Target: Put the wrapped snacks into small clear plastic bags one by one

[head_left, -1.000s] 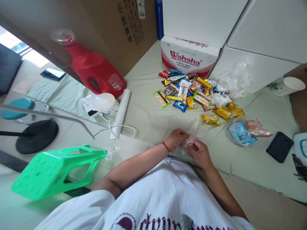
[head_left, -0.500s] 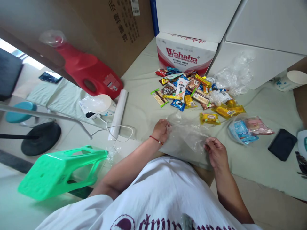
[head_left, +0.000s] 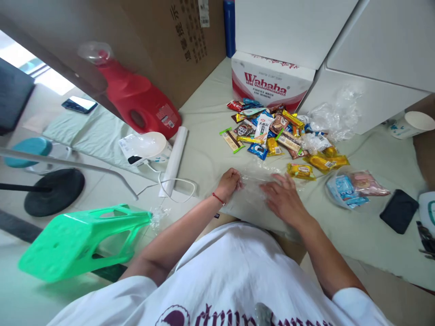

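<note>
A clear plastic bag (head_left: 253,190) lies spread on the pale green cloth (head_left: 210,158) right in front of me. My left hand (head_left: 229,182) is closed, pinching the bag's left edge. My right hand (head_left: 283,197) rests flat on the bag with its fingers stretched out. Just beyond the bag lies a pile of several wrapped snacks (head_left: 272,131), and a yellow packet (head_left: 301,170) sits nearest my right hand.
A Wahaha carton (head_left: 272,83) and white boxes (head_left: 356,59) stand at the back. Crumpled clear plastic (head_left: 335,115), a bagged snack bundle (head_left: 353,186), a black phone (head_left: 398,211) and a paper cup (head_left: 409,123) lie right. A red jug (head_left: 136,102), white bowl (head_left: 146,145), paper roll (head_left: 175,158) and green stool (head_left: 81,237) are left.
Both hands held a bunched bag close together, then pulled apart and spread it. Now my right hand has moved left and lies flat on the bag; the left still pinches the edge.
</note>
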The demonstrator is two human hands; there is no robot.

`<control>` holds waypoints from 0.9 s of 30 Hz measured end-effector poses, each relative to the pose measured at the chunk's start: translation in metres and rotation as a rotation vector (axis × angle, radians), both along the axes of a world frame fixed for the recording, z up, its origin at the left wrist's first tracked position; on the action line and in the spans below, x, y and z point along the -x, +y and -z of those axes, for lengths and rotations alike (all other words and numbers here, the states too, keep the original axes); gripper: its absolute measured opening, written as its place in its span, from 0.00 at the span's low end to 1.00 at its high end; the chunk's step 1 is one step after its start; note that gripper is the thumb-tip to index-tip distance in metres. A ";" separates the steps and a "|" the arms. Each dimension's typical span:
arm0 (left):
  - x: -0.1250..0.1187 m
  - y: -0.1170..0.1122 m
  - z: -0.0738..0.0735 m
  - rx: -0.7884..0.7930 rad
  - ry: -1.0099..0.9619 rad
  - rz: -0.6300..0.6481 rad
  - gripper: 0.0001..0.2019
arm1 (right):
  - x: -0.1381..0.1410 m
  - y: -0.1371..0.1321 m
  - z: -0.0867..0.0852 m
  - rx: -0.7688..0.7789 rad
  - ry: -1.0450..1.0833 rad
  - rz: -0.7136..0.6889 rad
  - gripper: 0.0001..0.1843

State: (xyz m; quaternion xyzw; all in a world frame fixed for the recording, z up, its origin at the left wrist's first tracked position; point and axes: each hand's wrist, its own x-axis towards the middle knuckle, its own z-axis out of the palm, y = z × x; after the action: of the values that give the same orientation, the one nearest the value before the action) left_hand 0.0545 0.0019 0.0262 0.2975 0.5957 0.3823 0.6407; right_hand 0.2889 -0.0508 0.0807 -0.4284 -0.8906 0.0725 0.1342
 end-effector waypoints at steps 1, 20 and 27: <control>0.001 0.001 -0.001 0.043 -0.003 -0.006 0.07 | 0.012 -0.001 0.002 -0.014 -0.046 -0.023 0.16; 0.017 0.020 -0.007 0.158 -0.038 0.021 0.09 | 0.027 -0.010 0.029 -0.168 -0.012 -0.020 0.11; 0.014 0.022 -0.010 0.147 -0.002 0.043 0.08 | 0.068 -0.053 -0.004 0.013 -0.175 -0.087 0.10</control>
State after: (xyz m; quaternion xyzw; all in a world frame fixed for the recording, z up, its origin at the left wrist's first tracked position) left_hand 0.0402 0.0236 0.0359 0.2620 0.6151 0.3238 0.6694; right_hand 0.2211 -0.1038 0.0848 -0.3949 -0.9162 0.0466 0.0498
